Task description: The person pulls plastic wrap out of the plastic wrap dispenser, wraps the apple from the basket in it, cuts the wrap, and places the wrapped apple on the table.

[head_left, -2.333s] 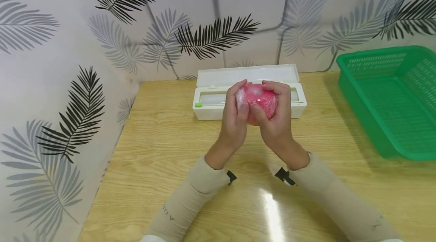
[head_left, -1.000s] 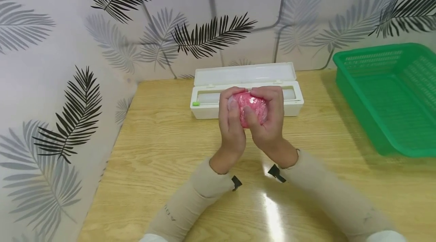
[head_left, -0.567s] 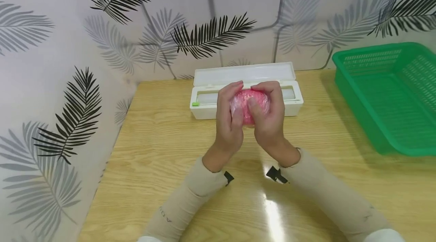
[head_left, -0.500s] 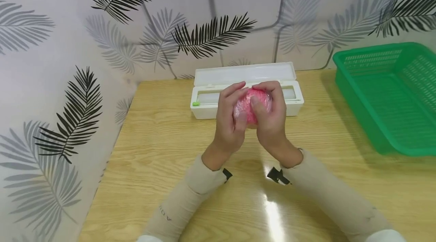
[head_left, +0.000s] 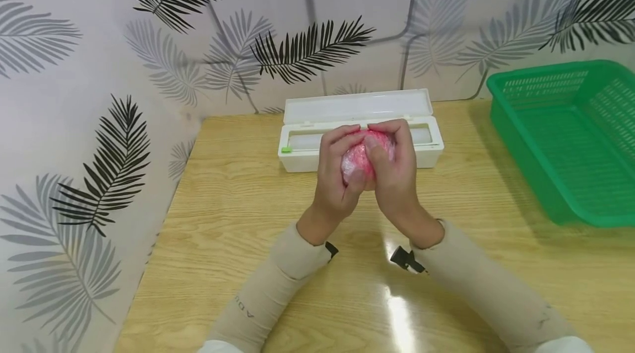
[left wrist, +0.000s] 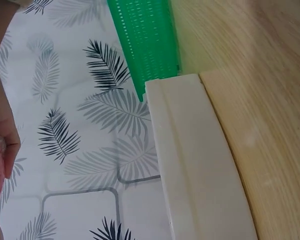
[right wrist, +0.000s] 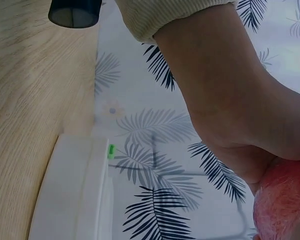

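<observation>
Between both hands is a round pinkish-red thing (head_left: 357,157) wrapped in clear, shiny plastic film, held up above the table's far part. My left hand (head_left: 331,176) curls round its left side, thumb in front. On the right side my right hand (head_left: 398,179) grips it, its thumb pressing on the near face. Fingers and palms hide much of its sides. Part of the wrapped thing (right wrist: 282,202) shows at the lower right of the right wrist view. Behind the hands stands a long white cling film dispenser (head_left: 300,163), lid raised, a pale roll inside.
A green plastic basket (head_left: 531,160) stands on the right of the wooden table (head_left: 238,204). The dispenser carries a small green slider (head_left: 286,149) at its left end. A leaf-patterned covering (head_left: 198,77) rises behind and to the left.
Both hands keep hold of the wrapped thing while their fingers and thumbs shift over it. The thing has turned somewhat and come slightly nearer. Dispenser and basket have stayed put.
</observation>
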